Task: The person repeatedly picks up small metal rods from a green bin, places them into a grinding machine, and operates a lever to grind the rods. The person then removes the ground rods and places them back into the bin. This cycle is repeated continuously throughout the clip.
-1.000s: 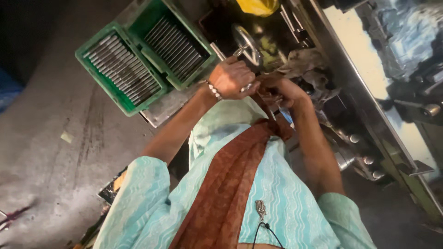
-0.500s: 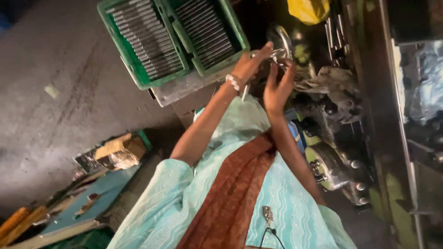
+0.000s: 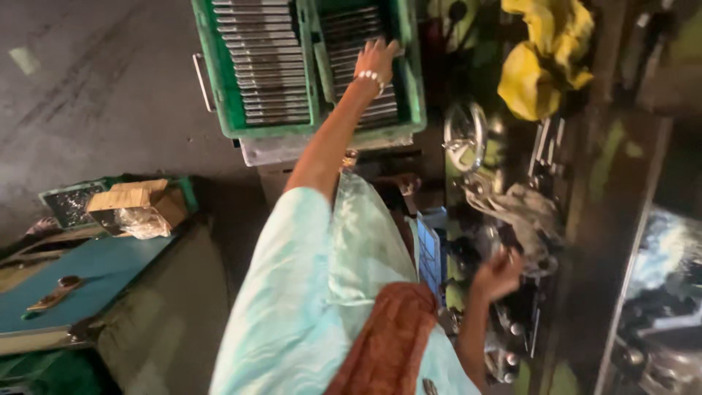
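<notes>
My left hand (image 3: 376, 58), with a beaded bracelet at the wrist, is stretched far out over a green plastic crate (image 3: 413, 80). Its fingers lie spread on the rows of flat grey metal pieces (image 3: 358, 36) stacked in the crate's right compartment. I cannot see anything gripped in it. My right hand (image 3: 497, 274) is low at the right, beside the grey parts of a dark machine (image 3: 526, 212). Its fingers are curled and blurred, so whether it holds anything is unclear. My pale teal sleeve and brown scarf fill the lower middle.
The crate's left compartment (image 3: 263, 66) holds more stacked metal pieces. A yellow cloth (image 3: 541, 66) lies on the machine above a round handwheel (image 3: 464, 135). To the left are a cardboard box (image 3: 135, 201), a blue tabletop (image 3: 88, 271) and grey floor (image 3: 88, 95).
My left hand left the handwheel and reached out to the metal pieces in the crate. My right hand dropped away from the handwheel to the lower part of the machine. The view swung left.
</notes>
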